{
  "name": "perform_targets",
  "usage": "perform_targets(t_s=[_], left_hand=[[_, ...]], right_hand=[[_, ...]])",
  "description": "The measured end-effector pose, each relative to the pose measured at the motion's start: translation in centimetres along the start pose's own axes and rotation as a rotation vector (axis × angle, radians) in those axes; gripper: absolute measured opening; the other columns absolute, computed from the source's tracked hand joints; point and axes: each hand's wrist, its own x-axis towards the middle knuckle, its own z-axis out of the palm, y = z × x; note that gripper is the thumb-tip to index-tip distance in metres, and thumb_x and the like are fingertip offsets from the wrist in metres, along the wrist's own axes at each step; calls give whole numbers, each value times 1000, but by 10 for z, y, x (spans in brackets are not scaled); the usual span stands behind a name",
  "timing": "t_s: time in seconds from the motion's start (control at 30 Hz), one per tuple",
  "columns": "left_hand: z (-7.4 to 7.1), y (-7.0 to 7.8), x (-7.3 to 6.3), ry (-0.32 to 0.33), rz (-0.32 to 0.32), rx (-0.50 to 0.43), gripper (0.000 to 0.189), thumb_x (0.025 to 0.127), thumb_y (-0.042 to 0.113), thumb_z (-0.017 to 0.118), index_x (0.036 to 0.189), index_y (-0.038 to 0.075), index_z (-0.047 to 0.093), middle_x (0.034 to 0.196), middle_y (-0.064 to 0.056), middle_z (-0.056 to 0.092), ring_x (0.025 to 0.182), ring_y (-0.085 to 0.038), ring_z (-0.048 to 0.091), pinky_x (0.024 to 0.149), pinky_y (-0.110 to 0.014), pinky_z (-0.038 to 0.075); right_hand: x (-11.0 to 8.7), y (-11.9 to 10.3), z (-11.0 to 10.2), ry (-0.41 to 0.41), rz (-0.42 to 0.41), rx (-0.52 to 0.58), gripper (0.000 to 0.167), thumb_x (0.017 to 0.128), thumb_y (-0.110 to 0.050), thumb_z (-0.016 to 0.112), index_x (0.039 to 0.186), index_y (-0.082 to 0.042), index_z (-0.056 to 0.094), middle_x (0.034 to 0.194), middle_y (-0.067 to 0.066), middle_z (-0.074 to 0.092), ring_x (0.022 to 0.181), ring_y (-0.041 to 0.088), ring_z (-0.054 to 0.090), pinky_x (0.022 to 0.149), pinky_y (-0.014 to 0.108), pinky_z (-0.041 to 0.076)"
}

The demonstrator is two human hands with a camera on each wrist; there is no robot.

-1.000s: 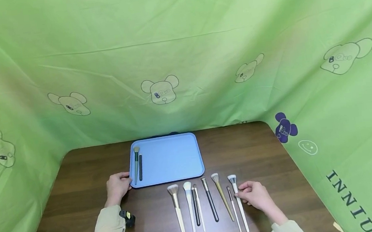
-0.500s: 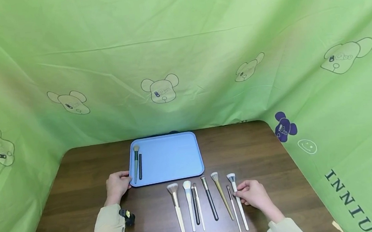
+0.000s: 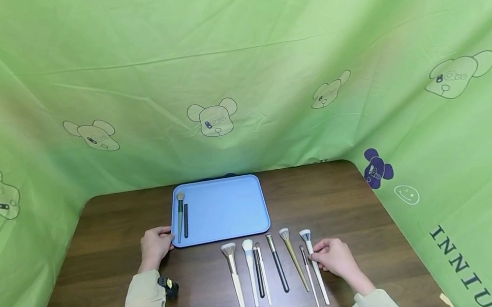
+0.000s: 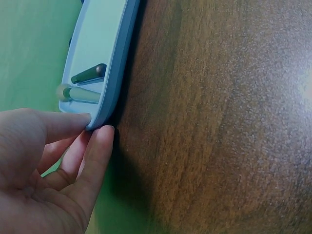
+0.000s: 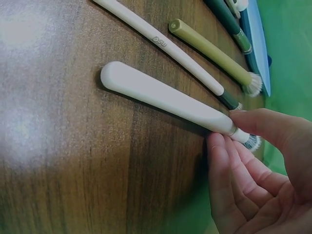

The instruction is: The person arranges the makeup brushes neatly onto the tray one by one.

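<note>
My left hand (image 3: 155, 247) pinches the near left corner of a blue tray (image 3: 227, 209), its thumb over the rim in the left wrist view. Two makeup brushes lie at the tray's left end, a green one (image 3: 180, 218) and a dark one (image 3: 185, 221). On the right, thumb and fingers of my right hand (image 3: 337, 259) pinch a white-handled makeup brush (image 5: 161, 95) close below its bristles. Its handle lies along the table in the right wrist view. Just left of it is a slim brush (image 5: 163, 44) with a pale handle, then an olive-gold one (image 5: 212, 51).
More makeup brushes lie in a row on the wooden table (image 3: 203, 292): a wide beige one (image 3: 237, 290), a white one (image 3: 252, 275), two slim ones and a black-handled brush (image 3: 279, 267). Behind the table hangs a green curtain (image 3: 272, 140).
The view has shifted very slightly. The right hand keeps its pinch on the white brush, whose head has tipped a little to the left. The left hand stays at the tray corner.
</note>
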Motion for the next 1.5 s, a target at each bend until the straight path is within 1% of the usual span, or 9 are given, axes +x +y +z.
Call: perform_targets(t_s=[0.23,0.53,0.67,0.8,1.07,1.5], left_hand=[[0,0,0,-1,2,-8,30,95,2,67,123,-9,68,91,-19,74,60,-14,65,54,-25,53],[1,0,1,13,6,-15,30,94,3,68,122,-9,69,88,-16,74,58,-13,66,52,-23,53],[1,0,0,11,4,-19,30,94,3,68,122,-9,69,89,-17,74,59,-13,65,53,-24,53],[1,-1,-1,5,4,-22,30,95,3,68,123,-9,68,91,-19,74,60,-14,65,55,-25,54],[1,-2,1,13,16,-28,31,93,2,68,121,-10,69,90,-18,74,58,-13,65,54,-25,55],[0,-1,-2,-1,7,-39,30,94,2,67,122,-10,68,92,-20,74,60,-13,65,56,-26,56]], right_hand=[[1,2,2,9,-2,-6,14,78,-6,82,84,-2,70,62,1,66,48,16,60,43,26,49],[0,6,4,34,-32,-11,13,78,-8,82,80,-4,70,60,-2,64,47,14,58,42,25,45],[1,9,5,45,-43,-3,13,77,-8,82,80,-4,70,60,-3,64,46,13,58,42,25,45],[0,9,5,50,-35,6,13,77,-8,82,80,-4,70,60,-2,64,46,13,58,42,25,46],[-1,5,3,66,-32,12,14,77,-7,83,83,-2,71,62,-2,65,47,15,59,43,26,46],[3,-4,-2,78,-35,23,13,78,-6,82,85,-2,71,63,-1,66,51,18,62,45,26,48]])
